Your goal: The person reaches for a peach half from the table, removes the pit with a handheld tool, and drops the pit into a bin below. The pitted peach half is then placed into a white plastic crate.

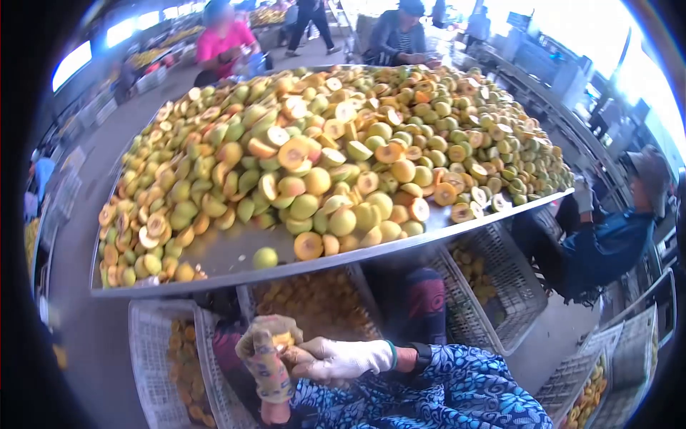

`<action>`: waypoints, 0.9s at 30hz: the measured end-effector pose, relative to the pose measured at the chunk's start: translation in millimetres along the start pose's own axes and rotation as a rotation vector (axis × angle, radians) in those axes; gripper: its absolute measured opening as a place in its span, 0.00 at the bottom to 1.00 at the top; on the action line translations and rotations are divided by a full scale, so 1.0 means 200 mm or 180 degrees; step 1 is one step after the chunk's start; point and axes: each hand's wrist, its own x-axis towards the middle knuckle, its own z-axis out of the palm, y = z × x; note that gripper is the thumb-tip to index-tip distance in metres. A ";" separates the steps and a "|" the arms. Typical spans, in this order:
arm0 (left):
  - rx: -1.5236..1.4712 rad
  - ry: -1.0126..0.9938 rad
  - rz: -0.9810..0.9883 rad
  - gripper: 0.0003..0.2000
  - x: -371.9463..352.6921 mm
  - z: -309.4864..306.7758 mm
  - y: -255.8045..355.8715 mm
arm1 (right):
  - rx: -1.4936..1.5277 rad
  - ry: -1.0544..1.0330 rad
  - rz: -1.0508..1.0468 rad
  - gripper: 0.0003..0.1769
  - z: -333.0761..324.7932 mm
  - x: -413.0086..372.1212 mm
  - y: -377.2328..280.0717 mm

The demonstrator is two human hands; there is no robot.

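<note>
Seen at seven o'clock, low in the view: two gloved hands drawn together over a patterned blue garment (471, 386). In the left hand (266, 360), gloved in a patterned fabric, a small yellow-orange piece of fruit (282, 339), with fingers curled around. From four o'clock of that piece, right hand (346, 360) in a white knitted glove, fingers closed together and reaching to the left hand; cannot tell whether clamped on the piece too, or on anything else, the contact being partly hidden.

Just beyond the hands, toward twelve o'clock of them, a crate (374, 304) with cut fruit inside, partly under the near edge of a large metal tray (229, 268). Across the tray, a heap of fruit (304, 207), green, yellow and orange, many pieces halved. At eight o'clock from the view's middle, near the tray's edge, a single green fruit (265, 258) on bare metal.

At eight o'clock, lower down, a white crate (150, 357) holding cut fruit; at four o'clock, a slatted crate (518, 286). Beyond the tray, at eleven o'clock, a person in pink (223, 44); near twelve, a person in dark clothing (389, 36); at three, a person in a cap (607, 243).
</note>
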 end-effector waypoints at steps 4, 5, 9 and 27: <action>0.0281 -0.0758 0.0003 0.26 0.06 -0.06 0.06 | 0.0625 -0.0478 -0.0074 0.19 -0.01 -0.03 0.06; 0.0473 -0.1023 0.0140 0.24 0.09 -0.07 0.08 | 0.1017 -0.0654 -0.0169 0.17 -0.01 -0.03 0.08; 0.0729 -0.1947 0.0067 0.16 0.20 -0.11 0.16 | 0.1634 -0.0911 0.0532 0.16 -0.01 -0.05 -0.06; -0.1360 0.0945 -0.0713 0.22 0.30 -0.56 0.07 | 0.3183 -0.0514 0.0146 0.12 -0.01 -0.04 0.12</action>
